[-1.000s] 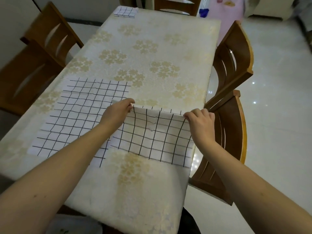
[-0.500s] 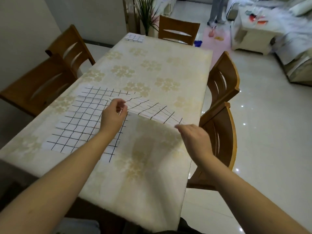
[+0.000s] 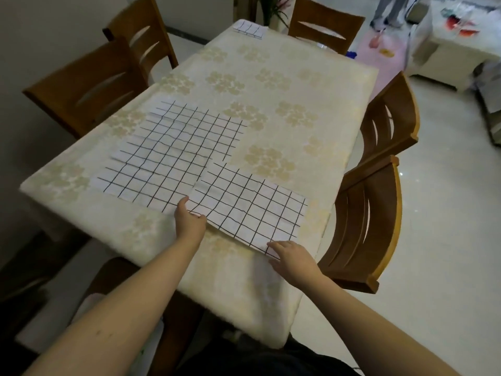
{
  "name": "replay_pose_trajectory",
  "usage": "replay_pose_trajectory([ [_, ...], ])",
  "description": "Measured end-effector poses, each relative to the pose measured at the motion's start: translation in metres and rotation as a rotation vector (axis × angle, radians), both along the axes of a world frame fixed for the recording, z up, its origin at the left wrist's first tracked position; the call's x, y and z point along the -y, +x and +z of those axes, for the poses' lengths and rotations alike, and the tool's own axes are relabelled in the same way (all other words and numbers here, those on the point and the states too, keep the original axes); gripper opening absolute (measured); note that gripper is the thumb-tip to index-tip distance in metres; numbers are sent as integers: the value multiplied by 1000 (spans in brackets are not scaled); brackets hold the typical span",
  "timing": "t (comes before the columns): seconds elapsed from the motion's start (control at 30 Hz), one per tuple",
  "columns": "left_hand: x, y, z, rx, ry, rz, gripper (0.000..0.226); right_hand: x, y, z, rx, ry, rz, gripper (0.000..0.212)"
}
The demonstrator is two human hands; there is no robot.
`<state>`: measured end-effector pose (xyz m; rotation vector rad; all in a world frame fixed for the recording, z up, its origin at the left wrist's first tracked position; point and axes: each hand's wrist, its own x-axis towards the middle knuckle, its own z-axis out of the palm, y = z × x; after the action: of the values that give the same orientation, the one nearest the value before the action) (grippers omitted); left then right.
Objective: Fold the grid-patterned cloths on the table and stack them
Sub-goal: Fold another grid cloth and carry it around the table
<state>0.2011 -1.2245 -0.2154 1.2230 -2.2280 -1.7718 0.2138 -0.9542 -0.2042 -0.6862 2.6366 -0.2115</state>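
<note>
A white cloth with a black grid, folded to a narrow rectangle (image 3: 252,207), lies near the table's front right edge. My left hand (image 3: 189,223) pinches its near left corner between thumb and fingers. My right hand (image 3: 291,257) rests on its near right corner with fairly straight fingers. A larger grid cloth (image 3: 173,150) lies spread flat to the left, its right edge tucked under the folded one. A small folded grid cloth (image 3: 250,29) sits at the table's far end.
The table (image 3: 271,104) wears a cream cloth with gold flowers. Wooden chairs stand on the left (image 3: 89,85), at the far end (image 3: 325,25) and close on the right (image 3: 371,213). A person's legs (image 3: 390,12) show far back on the tiled floor.
Both hands lifted the far edge of the right cloth and brought it toward me, folding the cloth in half. It now lies flat. The view has tilted up.
</note>
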Motion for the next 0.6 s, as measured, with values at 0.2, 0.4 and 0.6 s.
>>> replay_pose_trajectory([
  [0.2, -13, 6, 0, -60, 8, 112, 85, 1, -26, 1, 91, -110, -145, 50],
  [0.4, -22, 7, -6, -114, 313, 347, 75, 4, -72, 12, 148, -219, -225, 46],
  [0.6, -29, 2, -16, -50, 553, 416, 46, 13, -130, 12, 230, -269, -285, 42],
])
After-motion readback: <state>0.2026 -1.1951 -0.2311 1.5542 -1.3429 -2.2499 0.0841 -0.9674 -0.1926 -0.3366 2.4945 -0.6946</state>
